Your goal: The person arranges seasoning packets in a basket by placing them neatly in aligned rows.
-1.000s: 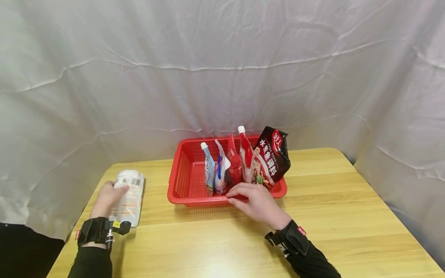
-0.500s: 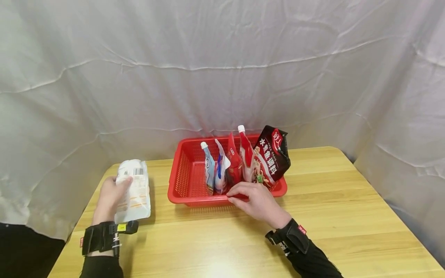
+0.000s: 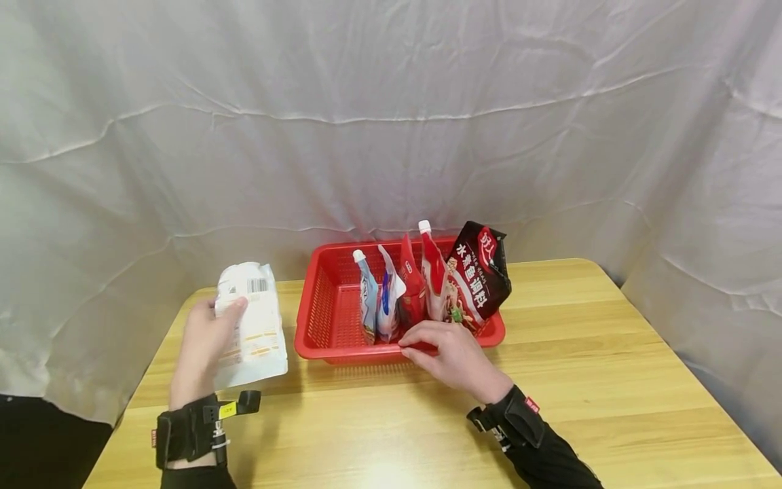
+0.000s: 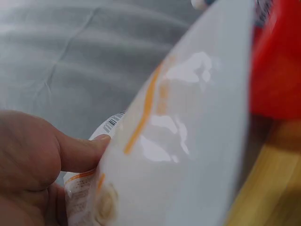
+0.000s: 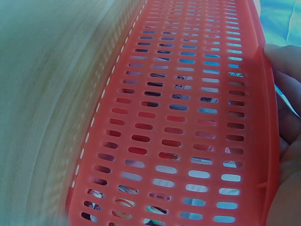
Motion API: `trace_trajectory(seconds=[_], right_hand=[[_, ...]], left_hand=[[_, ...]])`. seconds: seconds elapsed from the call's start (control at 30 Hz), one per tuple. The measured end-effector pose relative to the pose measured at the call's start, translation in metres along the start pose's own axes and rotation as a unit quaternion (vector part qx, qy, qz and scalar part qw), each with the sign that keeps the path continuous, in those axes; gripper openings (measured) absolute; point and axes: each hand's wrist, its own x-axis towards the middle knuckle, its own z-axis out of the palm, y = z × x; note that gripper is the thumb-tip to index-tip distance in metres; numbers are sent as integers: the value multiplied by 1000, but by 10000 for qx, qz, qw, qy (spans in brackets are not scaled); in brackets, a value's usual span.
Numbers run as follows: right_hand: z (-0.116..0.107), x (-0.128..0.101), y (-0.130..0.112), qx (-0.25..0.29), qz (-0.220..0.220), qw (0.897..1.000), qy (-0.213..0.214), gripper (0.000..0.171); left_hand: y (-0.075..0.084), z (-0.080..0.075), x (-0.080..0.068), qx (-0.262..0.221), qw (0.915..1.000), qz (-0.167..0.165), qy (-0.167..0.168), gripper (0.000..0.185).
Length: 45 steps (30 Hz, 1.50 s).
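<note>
My left hand (image 3: 208,336) grips a white pouch (image 3: 263,333) by its left side, thumb on the face with the barcode and orange print. The pouch hangs tilted over the table, left of a red plastic basket (image 3: 348,353). In the left wrist view the pouch (image 4: 188,132) fills the middle, and the thumb presses it. My right hand (image 3: 455,356) holds the basket's front rim between thumb and fingers. Several packets stand in the basket: a light-blue capped pouch (image 3: 368,299), a blue-and-white bag (image 3: 387,312), a red packet (image 3: 412,285), a red capped pouch (image 3: 432,261) and a black seasoning bag (image 3: 479,272).
The basket's left part shows its bare slotted floor (image 3: 342,319). A wooden table (image 3: 342,435) lies beneath, and a grey cloth curtain (image 3: 391,156) hangs close behind the basket and along both sides. The black bag leans out over the right rim.
My left hand has raised the white pouch off the table and carried it right and slightly away from me. The right hand and basket have stayed in place.
</note>
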Motion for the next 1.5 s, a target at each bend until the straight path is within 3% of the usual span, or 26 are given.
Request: trace_trajectory(seconds=[0.23,0.6,0.83,1.13,1.37,1.5], right_hand=[[0,0,1,-8,6,10000,21,14],[-1,-2,4,-48,-38,9999,111,17],[-5,-2,1,48,164,9998,-121,17],[-7,-2,-4,50,488,9987,-147,20],[-10,1,-14,675,352,9957,525,24],[-12,3,-27,1452,614,9857,597,30]], left_hand=[[17,17,-17,-378,9983,348,-259,70],[41,47,-42,-889,9889,793,-891,58],[50,62,-55,-925,9836,935,-1235,55],[57,75,-70,-945,9779,1175,-1444,48],[58,87,-77,-1027,9706,1395,-1669,39],[58,93,-80,-1046,9669,1554,-1732,38]])
